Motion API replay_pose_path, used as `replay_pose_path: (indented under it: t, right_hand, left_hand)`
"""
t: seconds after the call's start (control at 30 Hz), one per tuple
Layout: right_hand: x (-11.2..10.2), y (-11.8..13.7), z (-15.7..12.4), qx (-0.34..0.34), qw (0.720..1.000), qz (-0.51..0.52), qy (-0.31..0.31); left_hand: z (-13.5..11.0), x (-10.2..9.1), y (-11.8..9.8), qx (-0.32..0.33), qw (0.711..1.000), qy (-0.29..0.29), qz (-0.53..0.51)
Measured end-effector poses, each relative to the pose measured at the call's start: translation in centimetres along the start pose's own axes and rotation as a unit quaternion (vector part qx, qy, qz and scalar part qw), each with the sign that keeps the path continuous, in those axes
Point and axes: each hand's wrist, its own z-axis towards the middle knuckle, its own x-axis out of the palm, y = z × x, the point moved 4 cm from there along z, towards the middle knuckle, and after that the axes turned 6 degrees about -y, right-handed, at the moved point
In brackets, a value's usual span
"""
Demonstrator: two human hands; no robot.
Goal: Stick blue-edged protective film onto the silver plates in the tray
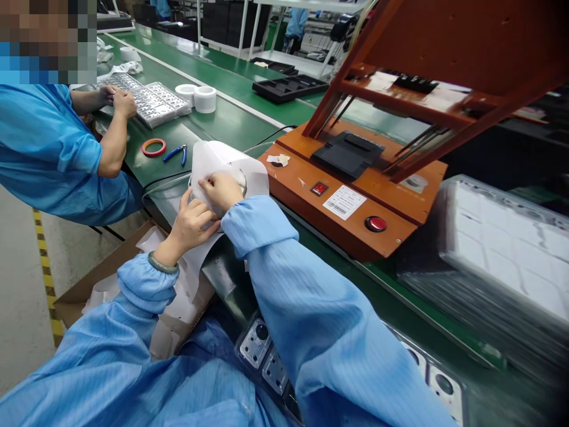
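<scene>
Head view, over a green conveyor bench. The person's left hand [191, 224] and right hand [221, 191] are together at the bench's near edge, both on a white sheet [233, 163], paper or thin foam, cannot tell which. Sheet stands folded up around a round object with a metallic rim [242, 181], mostly hidden. Left fingers [195, 209] curled, closed on the lower fold. Right fingers [212, 188] lie nearly together over the upper fold, pressing it toward the object. Loose sheet end hangs down near, past the left wrist, which wears a grey-green band [162, 262].

Just right of the hands: orange machine base [306, 198] with red push button [376, 223], red rocker switch [319, 188], barcode label [344, 201]; orange frame [400, 101] above it. Further right, a wrapped stack of white trays [502, 249]. Near, under the right forearm, metal plates with round holes [255, 342].

Left: a co-worker's hands [119, 98] rest on a bagged tray of metal parts [149, 101]. Beside these, white tape rolls [195, 98], a red tape roll [153, 147], blue-handled side cutters [175, 153]. Near left, a cardboard box [102, 279] holding white sheets. Far, a black tray [288, 89] on the belt
</scene>
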Motion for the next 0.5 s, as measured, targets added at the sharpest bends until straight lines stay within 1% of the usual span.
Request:
replay_pose_path:
  t: [0.03, 0.1, 0.23, 0.33, 0.4, 0.5]
  right_hand:
    - [0.0, 0.2, 0.2, -0.007, 1.000, 0.001, 0.001]
    - [-0.5, 0.7, 0.8, -0.017, 1.000, 0.009, -0.006]
    - [-3.3, 1.6, 1.9, -0.030, 0.998, 0.037, -0.033]
    - [-5.0, 1.8, 1.9, -0.041, 0.995, 0.070, -0.050]
    - [-5.3, 1.8, 1.5, -0.050, 0.994, 0.086, -0.052]
    - [-4.7, 1.9, 0.6, -0.054, 0.994, 0.089, -0.028]
  left_hand:
    - [0.0, -0.1, -0.2, 0.005, 1.000, 0.001, 0.000]
    - [-0.1, -0.2, -0.4, 0.007, 1.000, 0.002, -0.003]
    - [-0.4, -0.3, -0.7, -0.004, 1.000, 0.014, -0.018]
    - [-0.7, -0.2, -0.8, -0.014, 0.999, 0.028, -0.026]
    - [-0.8, 0.1, -0.9, -0.016, 0.999, 0.035, -0.028]
    - [-0.7, 0.6, -1.1, -0.008, 0.999, 0.037, -0.015]
